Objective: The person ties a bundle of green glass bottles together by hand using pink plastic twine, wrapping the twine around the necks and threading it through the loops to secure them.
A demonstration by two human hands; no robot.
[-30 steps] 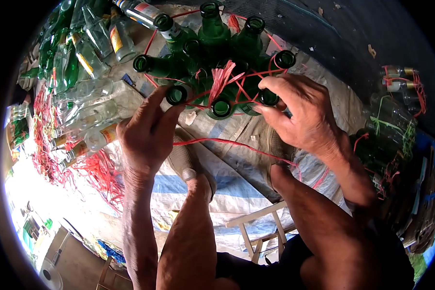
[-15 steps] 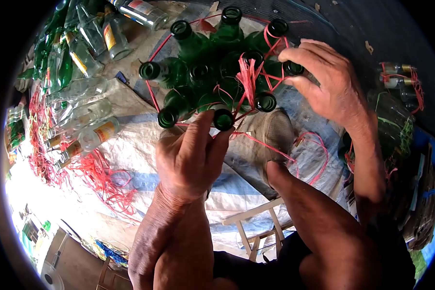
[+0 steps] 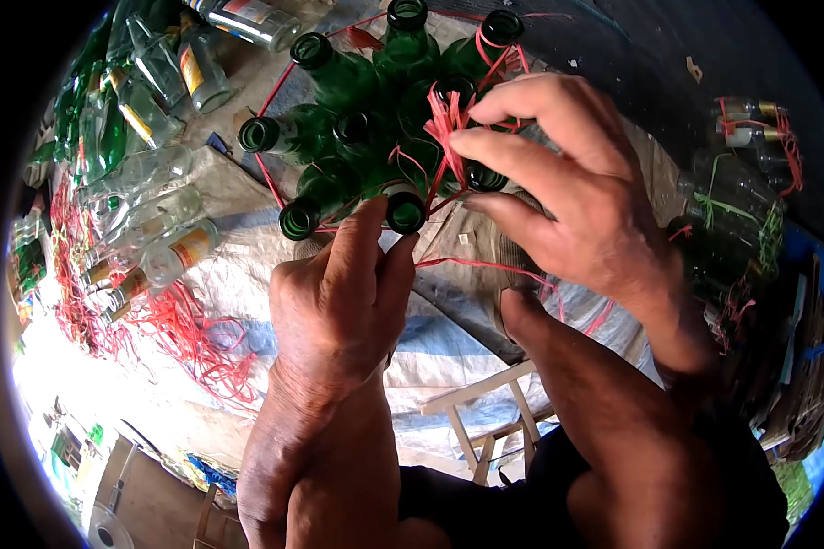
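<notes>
Several green glass bottles (image 3: 341, 80) stand in a cluster with their mouths toward me, ringed by red plastic string (image 3: 271, 183). My left hand (image 3: 334, 288) pinches the neck of the nearest green bottle (image 3: 405, 212) between thumb and forefinger. Over the right side of the cluster is my right hand (image 3: 572, 183), its fingers apart around another bottle neck (image 3: 485, 177). The fingertips lie close to a frayed tuft of red string (image 3: 446, 119); contact with it cannot be made out. Part of the cluster's right side is hidden behind this hand.
Clear glass bottles (image 3: 181, 252) and a tangle of red string (image 3: 188, 339) lie at left. Tied bottles (image 3: 742, 197) are on the right, beside stacked flat material (image 3: 801, 366). A wooden stool frame (image 3: 490, 416) stands between my legs, on a white-and-blue sheet (image 3: 458, 366).
My right hand has left the rightmost bottle neck and moved left toward the string tuft, its fingers spreading. My left hand still pinches the same neck; the whole view has shifted slightly.
</notes>
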